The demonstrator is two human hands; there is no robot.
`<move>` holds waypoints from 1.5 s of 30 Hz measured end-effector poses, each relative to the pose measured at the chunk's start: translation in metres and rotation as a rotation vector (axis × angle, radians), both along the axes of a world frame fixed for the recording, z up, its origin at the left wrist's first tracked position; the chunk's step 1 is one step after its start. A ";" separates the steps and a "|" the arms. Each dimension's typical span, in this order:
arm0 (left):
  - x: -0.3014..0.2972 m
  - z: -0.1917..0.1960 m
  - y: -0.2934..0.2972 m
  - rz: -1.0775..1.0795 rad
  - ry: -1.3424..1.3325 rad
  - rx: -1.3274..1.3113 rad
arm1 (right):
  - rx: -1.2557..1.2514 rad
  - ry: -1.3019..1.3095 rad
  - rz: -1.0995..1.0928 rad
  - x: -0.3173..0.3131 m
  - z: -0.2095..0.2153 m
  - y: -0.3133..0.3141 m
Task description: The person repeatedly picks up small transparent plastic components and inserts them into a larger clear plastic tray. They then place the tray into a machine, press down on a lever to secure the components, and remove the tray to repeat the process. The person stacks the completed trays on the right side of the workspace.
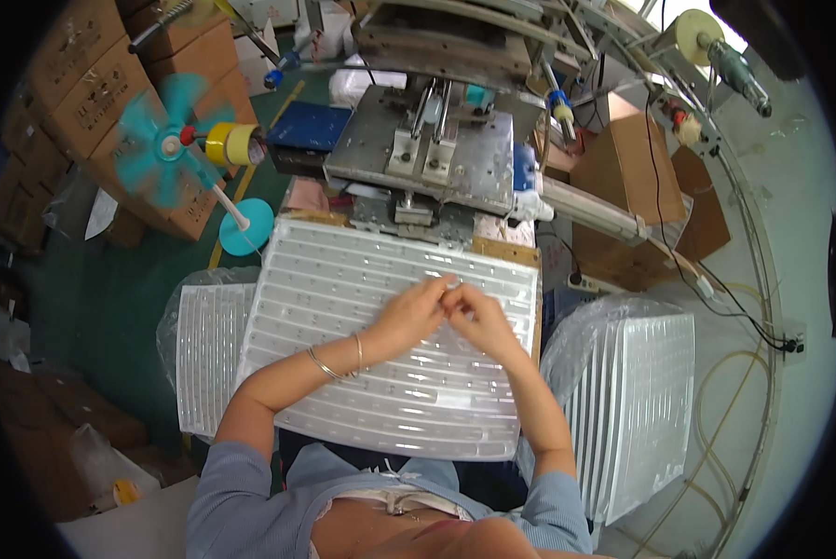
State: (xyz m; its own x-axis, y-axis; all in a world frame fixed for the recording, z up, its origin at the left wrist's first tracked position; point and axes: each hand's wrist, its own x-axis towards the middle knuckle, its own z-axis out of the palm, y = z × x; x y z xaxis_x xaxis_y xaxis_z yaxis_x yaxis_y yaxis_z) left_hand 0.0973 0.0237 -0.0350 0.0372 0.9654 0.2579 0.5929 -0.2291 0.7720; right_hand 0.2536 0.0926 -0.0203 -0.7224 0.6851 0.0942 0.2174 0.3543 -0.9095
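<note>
Both forearms angle inward; left hand [408,315] and right hand [478,317] meet fingertip to fingertip, pinching something too small to identify above the ribbed plastic tray [343,279], whose grooves run left-right

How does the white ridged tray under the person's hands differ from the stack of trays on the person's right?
The tray under the hands lies flat and single on the work surface; the stack on the right holds many trays standing on edge. The flat tray is bare, while the stack sits in clear plastic wrap. The left hand and right hand meet over the flat tray; nothing touches the stack. Both are white, ribbed plastic.
</note>
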 end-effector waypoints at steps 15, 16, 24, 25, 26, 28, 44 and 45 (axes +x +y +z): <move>-0.056 0.051 0.019 0.317 0.051 0.214 | 0.446 -0.818 -0.088 0.012 0.009 -0.044; -0.052 0.055 0.026 0.303 0.070 0.268 | 0.449 -0.691 -0.105 0.015 0.008 -0.043; -0.051 0.098 0.090 0.411 0.376 0.525 | 0.062 0.040 -0.475 0.037 0.049 0.005; -0.051 0.102 0.101 0.432 0.454 0.572 | 0.102 0.120 -0.477 0.035 0.049 0.017; -0.046 0.101 0.115 0.441 0.515 0.615 | 0.144 0.186 -0.492 0.039 0.046 0.028; -0.050 0.101 0.139 0.382 0.604 0.619 | 0.137 0.345 -0.503 0.023 0.056 0.043; -0.094 0.059 -0.024 0.243 0.093 0.328 | 1.222 -0.118 -0.663 -0.113 0.094 0.135; -0.094 0.057 -0.029 0.252 0.033 0.283 | 1.189 -0.140 -0.673 -0.112 0.093 0.135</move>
